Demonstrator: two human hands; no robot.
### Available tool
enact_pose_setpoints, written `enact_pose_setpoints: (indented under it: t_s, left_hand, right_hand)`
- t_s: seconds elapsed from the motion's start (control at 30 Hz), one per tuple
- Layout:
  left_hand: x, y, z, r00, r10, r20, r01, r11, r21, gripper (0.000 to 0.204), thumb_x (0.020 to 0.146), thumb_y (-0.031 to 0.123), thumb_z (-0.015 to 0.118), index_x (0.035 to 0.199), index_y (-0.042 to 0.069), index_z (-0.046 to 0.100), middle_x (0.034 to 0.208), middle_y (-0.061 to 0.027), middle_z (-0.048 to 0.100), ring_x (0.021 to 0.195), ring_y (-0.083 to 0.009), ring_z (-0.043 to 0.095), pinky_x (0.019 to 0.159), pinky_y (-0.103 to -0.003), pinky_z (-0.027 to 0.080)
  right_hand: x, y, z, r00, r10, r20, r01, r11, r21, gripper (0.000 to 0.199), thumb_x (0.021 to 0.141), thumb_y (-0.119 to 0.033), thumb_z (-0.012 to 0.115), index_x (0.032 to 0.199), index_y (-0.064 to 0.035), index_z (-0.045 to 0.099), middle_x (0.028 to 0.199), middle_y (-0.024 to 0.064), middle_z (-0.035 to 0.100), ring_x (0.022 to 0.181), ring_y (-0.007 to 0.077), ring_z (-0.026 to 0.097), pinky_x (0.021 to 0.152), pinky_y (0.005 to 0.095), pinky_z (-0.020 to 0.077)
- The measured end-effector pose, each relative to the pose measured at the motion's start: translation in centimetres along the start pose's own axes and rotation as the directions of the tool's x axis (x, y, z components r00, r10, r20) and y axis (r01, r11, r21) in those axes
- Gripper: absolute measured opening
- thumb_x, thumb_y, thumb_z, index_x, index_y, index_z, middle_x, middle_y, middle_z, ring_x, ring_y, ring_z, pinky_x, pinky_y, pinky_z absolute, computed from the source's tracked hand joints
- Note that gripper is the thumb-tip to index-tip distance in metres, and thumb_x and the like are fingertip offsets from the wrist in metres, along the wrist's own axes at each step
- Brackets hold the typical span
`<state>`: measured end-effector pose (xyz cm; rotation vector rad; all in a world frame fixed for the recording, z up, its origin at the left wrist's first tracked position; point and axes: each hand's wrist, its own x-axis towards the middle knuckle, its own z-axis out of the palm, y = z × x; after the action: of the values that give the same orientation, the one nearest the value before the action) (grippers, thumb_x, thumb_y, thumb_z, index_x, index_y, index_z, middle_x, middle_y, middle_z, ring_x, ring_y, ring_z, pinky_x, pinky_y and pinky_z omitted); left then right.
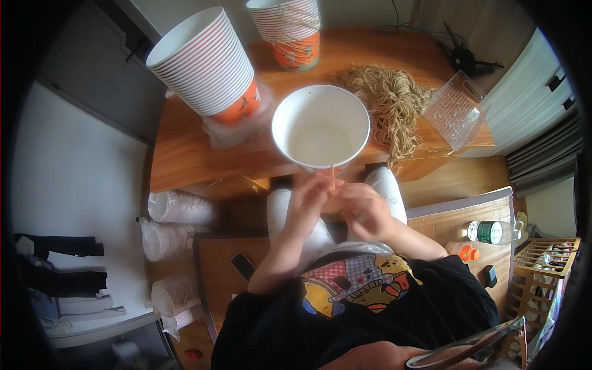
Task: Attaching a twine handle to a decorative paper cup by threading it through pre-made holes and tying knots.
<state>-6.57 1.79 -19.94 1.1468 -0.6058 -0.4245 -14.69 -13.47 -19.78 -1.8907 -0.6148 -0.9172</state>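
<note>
White paper cup (320, 126) on wooden table (185, 154), left hand (311, 197) and right hand (364, 206) grips pinching thin stick (333, 177)

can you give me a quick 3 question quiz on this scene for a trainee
1. True or false: the white paper bucket right in front of the person stands upright with its mouth open and nothing visible inside.
2. Which lies just right of that bucket on the wooden table? A) a pile of tan string B) a black phone C) a green-capped bottle
3. Fill in: the left hand and right hand meet at the bucket's near rim, around a thin ____ stick.

Key: 1 true; 2 A; 3 orange. The fingers hide how the stick is pinched. Two stacks of nested buckets stand further back, and a clear plastic tray lies at the table's right end.
</note>
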Motion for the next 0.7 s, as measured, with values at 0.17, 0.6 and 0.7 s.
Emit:
enact_pose_setpoints:
  t_s: [0.17, 0.6, 0.7]
  left_hand:
    - [0.2, 0.1, -0.8, 1.000, 0.013, 0.022, -0.017, 0.986, 0.169, 0.019, 0.096, 0.016, 0.060, 0.102, -0.001, 0.064, 0.098, -0.0051, 0.066, 0.087, -0.0095, 0.058, 0.083, -0.024, 0.045]
    - [-0.4, 0.5, -1.9, 0.992, 0.127, 0.011, -0.116, 0.865, 0.488, 0.009, 0.091, 0.005, 0.064, 0.098, -0.001, 0.064, 0.095, -0.0042, 0.065, 0.075, -0.0045, 0.050, 0.067, -0.019, 0.040]
    - [-0.3, 0.5, -1.8, 0.988, 0.146, -0.054, -0.103, 0.872, 0.478, 0.010, 0.087, 0.010, 0.068, 0.094, 0.003, 0.067, 0.085, -0.0047, 0.067, 0.070, -0.0106, 0.058, 0.062, -0.022, 0.042]
  right_hand:
    - [-1.7, 0.7, 0.4, 0.963, 0.257, -0.078, -0.251, 0.965, 0.080, 0.026, 0.076, 0.005, 0.065, 0.100, -0.0023, 0.055, 0.105, 0.0157, 0.063, 0.092, 0.0303, 0.061, 0.082, 0.0376, 0.0478]
    - [-1.8, 1.2, 1.7, 0.528, 0.631, 0.568, -0.711, -0.038, 0.702, 0.018, 0.096, -0.011, 0.056, 0.114, -0.0081, 0.052, 0.087, -0.0016, 0.057, 0.074, 0.0053, 0.047, 0.062, 0.0190, 0.0346]
    - [-2.3, 1.2, 0.9, 0.537, 0.513, 0.669, -0.730, -0.114, 0.674, 0.016, 0.096, -0.011, 0.056, 0.112, -0.0068, 0.055, 0.085, -0.0026, 0.055, 0.070, 0.0045, 0.044, 0.061, 0.0196, 0.0342]
